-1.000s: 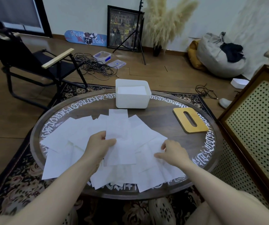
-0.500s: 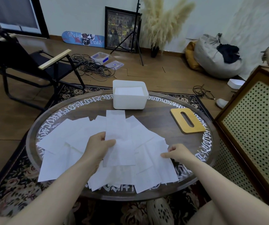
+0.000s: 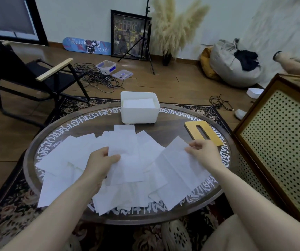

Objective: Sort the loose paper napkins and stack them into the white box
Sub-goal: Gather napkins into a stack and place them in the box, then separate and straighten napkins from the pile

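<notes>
Several loose white paper napkins [image 3: 69,156] lie spread and overlapping across the round table [image 3: 163,131]. My left hand [image 3: 100,163] grips one upright napkin [image 3: 125,160] by its left edge, thumb on top. My right hand [image 3: 204,153] pinches the top corner of another napkin [image 3: 178,171] and holds that end lifted off the pile. The white box [image 3: 139,115] stands at the table's far edge, open, with a flat stack of napkins inside.
A yellow wooden lid [image 3: 202,132] with a slot lies right of the box. A perforated cabinet [image 3: 279,142] stands close on the right, a black folding chair [image 3: 28,77] at the left. Another person's hand [image 3: 294,64] shows at the upper right.
My right hand has risen and moved right, lifting a napkin by its corner off the pile. My left hand keeps its hold on its napkin.
</notes>
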